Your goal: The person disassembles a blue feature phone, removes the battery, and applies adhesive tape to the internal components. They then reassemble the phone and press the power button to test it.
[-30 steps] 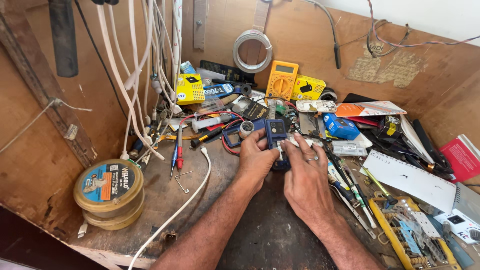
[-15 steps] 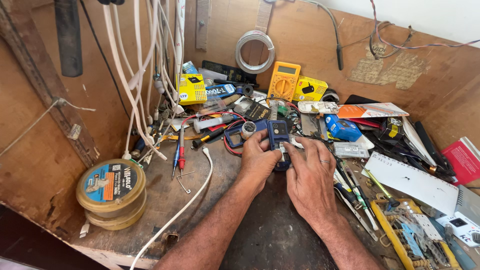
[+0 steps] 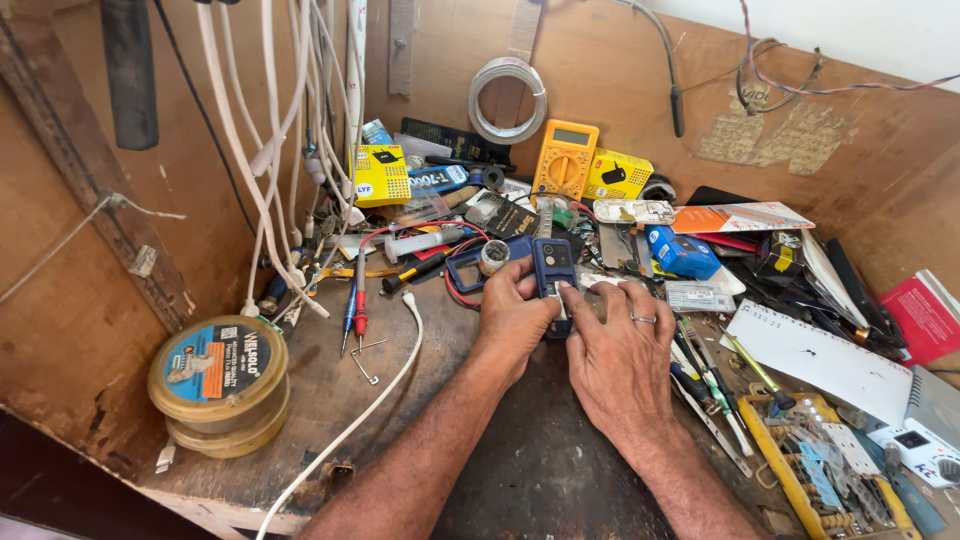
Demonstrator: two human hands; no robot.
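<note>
At frame centre, left hand (image 3: 515, 315) and right hand (image 3: 620, 350) together grasp the blue phone (image 3: 553, 275), its long axis pointing toward the frame's top.

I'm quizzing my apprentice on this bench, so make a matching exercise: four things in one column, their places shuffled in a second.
1. blue phone
2. yellow multimeter
3. round gold tins
4. red booklet

A. far right edge
B. leaning on the back wall
C. front left corner
D. between the left hand and right hand

Pairs: 1-D, 2-B, 3-C, 4-A
</note>
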